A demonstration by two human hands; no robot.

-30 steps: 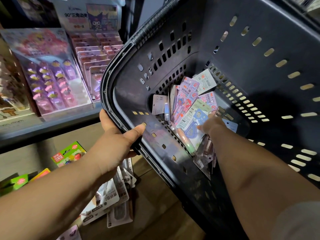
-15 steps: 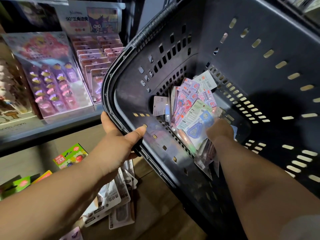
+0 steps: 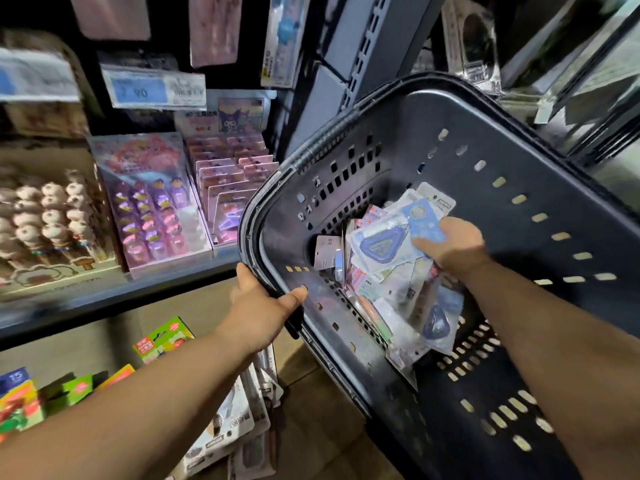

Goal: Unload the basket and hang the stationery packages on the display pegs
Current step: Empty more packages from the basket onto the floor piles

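Observation:
A dark plastic basket (image 3: pixel 485 161) is tilted toward me, and my left hand (image 3: pixel 263 306) grips its near rim with the thumb over the edge. Inside the basket my right hand (image 3: pixel 450 242) holds a clear package with a blue triangular item (image 3: pixel 388 239), lifted above the pile. Several more stationery packages (image 3: pixel 398 306) lie heaped in the basket's lower corner. Packages hang on the display pegs (image 3: pixel 214 26) at the top left.
A shelf (image 3: pixel 114 296) at the left carries a pink display box (image 3: pixel 149 202) and rows of pink cards (image 3: pixel 228 181). Below it hang more packages (image 3: pixel 242 420) and green boxes (image 3: pixel 162 337). A price tag (image 3: pixel 152 88) sits above.
My right hand closed on the blue triangular package in the pile and raised it. The view tilted upward, showing more of the pegs. My left hand stayed on the rim.

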